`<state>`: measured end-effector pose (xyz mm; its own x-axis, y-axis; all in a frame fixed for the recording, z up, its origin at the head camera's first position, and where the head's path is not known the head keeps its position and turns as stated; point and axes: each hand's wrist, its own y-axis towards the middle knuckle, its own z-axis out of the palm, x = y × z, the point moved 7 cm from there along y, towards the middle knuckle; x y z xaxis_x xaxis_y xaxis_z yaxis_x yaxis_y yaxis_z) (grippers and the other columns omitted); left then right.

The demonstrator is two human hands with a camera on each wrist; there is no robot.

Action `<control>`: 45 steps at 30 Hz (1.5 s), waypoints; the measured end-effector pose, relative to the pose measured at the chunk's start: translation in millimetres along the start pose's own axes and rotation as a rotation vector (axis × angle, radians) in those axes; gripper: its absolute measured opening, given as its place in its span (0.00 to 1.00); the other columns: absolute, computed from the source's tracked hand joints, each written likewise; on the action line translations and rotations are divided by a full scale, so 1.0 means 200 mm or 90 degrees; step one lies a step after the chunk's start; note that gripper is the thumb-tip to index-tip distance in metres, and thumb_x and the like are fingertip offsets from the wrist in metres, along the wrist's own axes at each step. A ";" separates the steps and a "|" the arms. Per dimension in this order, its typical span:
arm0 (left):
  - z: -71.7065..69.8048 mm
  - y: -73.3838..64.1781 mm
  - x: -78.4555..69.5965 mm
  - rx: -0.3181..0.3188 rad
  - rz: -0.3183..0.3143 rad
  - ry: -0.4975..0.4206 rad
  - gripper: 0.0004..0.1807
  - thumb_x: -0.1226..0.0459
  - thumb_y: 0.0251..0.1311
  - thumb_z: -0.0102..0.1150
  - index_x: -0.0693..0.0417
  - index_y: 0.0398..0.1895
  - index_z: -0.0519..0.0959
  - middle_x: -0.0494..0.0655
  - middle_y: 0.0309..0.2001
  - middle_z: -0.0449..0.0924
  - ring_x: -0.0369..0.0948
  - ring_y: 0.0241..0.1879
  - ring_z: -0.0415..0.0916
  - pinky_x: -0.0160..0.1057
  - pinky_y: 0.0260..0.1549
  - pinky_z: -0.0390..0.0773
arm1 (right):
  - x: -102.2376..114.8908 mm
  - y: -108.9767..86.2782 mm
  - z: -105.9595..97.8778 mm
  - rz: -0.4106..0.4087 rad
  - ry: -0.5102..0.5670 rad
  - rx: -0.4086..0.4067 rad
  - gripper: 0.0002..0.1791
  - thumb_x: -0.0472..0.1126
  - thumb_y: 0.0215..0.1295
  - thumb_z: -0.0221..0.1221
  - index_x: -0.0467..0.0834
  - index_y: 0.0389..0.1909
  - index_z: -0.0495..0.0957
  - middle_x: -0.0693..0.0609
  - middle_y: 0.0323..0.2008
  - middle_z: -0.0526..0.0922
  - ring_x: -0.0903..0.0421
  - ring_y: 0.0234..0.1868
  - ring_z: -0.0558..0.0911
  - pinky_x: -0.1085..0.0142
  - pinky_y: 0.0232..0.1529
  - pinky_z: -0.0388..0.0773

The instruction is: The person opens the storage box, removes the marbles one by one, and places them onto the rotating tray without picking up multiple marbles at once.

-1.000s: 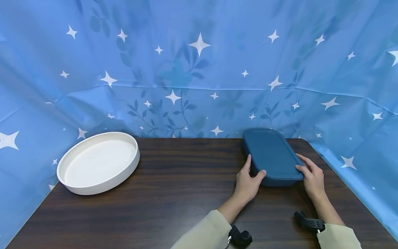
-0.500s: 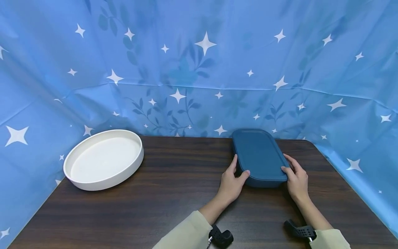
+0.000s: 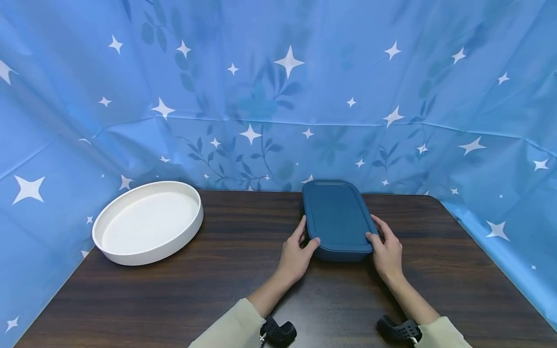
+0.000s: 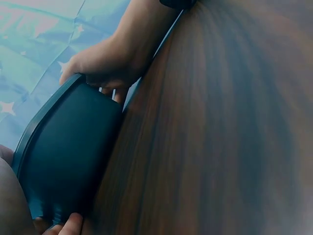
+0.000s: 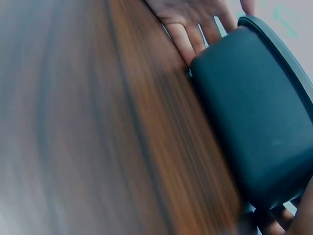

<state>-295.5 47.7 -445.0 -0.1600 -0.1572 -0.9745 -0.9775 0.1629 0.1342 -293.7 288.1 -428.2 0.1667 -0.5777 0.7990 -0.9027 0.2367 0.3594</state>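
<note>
Now that you've shifted the blue box point(image 3: 339, 217) left, head view has you mid-move, nearer the white tray point(image 3: 148, 224), left hand point(image 3: 295, 260) and right hand point(image 3: 386, 256) gripping its sides. Left wrist cam crops your left hand; right wrist's blurry, can't tell if the box touches the table point(image 5: 93, 147).

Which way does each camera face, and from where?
Head: on the head, facing forward and down at the blue box, white tray and table; left hand, right hand and sleeves show.
Left wrist: on that wrist, facing the box's side; left hand lower left, right hand at top.
Right wrist: on that wrist, facing the box's side; right hand lower right, left hand at top.
Both wrist views share the box and hands.
</note>
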 end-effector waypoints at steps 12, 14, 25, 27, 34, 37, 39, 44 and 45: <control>-0.27 -0.06 0.03 -0.023 0.022 0.009 0.38 0.55 0.71 0.54 0.43 0.81 0.53 0.56 0.77 0.61 0.50 0.73 0.66 0.53 0.68 0.70 | 0.14 -0.03 0.23 -0.001 0.032 0.022 0.28 0.37 0.72 0.52 0.46 0.72 0.69 0.39 0.60 0.81 0.44 0.54 0.83 0.71 0.48 0.76; -0.31 -0.07 0.04 -0.029 0.017 0.017 0.38 0.55 0.70 0.54 0.42 0.81 0.53 0.54 0.77 0.61 0.48 0.73 0.66 0.52 0.68 0.70 | 0.15 -0.04 0.27 0.004 0.041 0.030 0.28 0.37 0.72 0.52 0.47 0.72 0.69 0.40 0.61 0.81 0.44 0.56 0.83 0.63 0.51 0.78; -0.55 -0.12 0.09 -0.043 0.007 0.024 0.36 0.59 0.71 0.54 0.41 0.80 0.55 0.53 0.77 0.63 0.50 0.73 0.67 0.53 0.65 0.74 | 0.29 -0.12 0.48 0.009 0.101 0.080 0.30 0.38 0.72 0.53 0.45 0.74 0.64 0.39 0.66 0.76 0.43 0.61 0.79 0.47 0.56 0.77; -0.58 -0.12 0.10 -0.042 0.006 0.024 0.36 0.59 0.71 0.54 0.41 0.80 0.57 0.54 0.75 0.65 0.51 0.72 0.68 0.53 0.65 0.74 | 0.30 -0.13 0.50 0.012 0.106 0.099 0.30 0.39 0.72 0.53 0.46 0.75 0.63 0.39 0.67 0.74 0.42 0.64 0.77 0.46 0.58 0.76; -0.60 -0.11 0.11 -0.037 0.007 0.023 0.36 0.59 0.71 0.54 0.43 0.80 0.56 0.55 0.75 0.65 0.52 0.72 0.68 0.53 0.66 0.73 | 0.31 -0.12 0.50 0.020 0.088 0.130 0.32 0.45 0.74 0.54 0.47 0.77 0.59 0.42 0.71 0.70 0.43 0.67 0.74 0.44 0.61 0.74; -0.60 -0.10 0.11 -0.039 0.007 0.022 0.36 0.60 0.71 0.54 0.44 0.80 0.56 0.54 0.75 0.65 0.51 0.73 0.67 0.53 0.67 0.72 | 0.33 -0.11 0.48 0.003 0.052 0.117 0.35 0.50 0.74 0.56 0.47 0.77 0.58 0.42 0.72 0.68 0.42 0.68 0.72 0.42 0.64 0.71; -0.60 -0.10 0.10 -0.046 0.011 0.020 0.36 0.60 0.71 0.54 0.44 0.80 0.56 0.54 0.75 0.65 0.51 0.73 0.67 0.54 0.68 0.70 | 0.37 -0.10 0.46 -0.040 0.023 0.096 0.37 0.52 0.71 0.59 0.45 0.76 0.59 0.42 0.72 0.67 0.42 0.69 0.70 0.40 0.64 0.70; -0.60 -0.10 0.10 -0.040 -0.001 0.022 0.36 0.58 0.71 0.54 0.47 0.80 0.56 0.54 0.76 0.65 0.51 0.73 0.67 0.54 0.68 0.71 | 0.55 -0.13 0.43 -0.248 -0.069 0.063 0.34 0.52 0.63 0.67 0.43 0.67 0.73 0.43 0.68 0.73 0.42 0.69 0.70 0.37 0.65 0.69; -0.60 -0.11 0.11 -0.036 -0.005 0.024 0.36 0.57 0.71 0.53 0.48 0.80 0.56 0.54 0.75 0.65 0.51 0.72 0.68 0.53 0.67 0.72 | 0.59 -0.14 0.44 -0.291 -0.094 0.069 0.34 0.53 0.61 0.68 0.44 0.66 0.76 0.44 0.67 0.76 0.42 0.69 0.72 0.38 0.65 0.70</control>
<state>-295.0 -76.9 -447.1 -0.1566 -0.1953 -0.9681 -0.9848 0.1057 0.1380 -282.9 144.8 -386.3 0.5044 -0.7101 0.4913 -0.7878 -0.1456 0.5985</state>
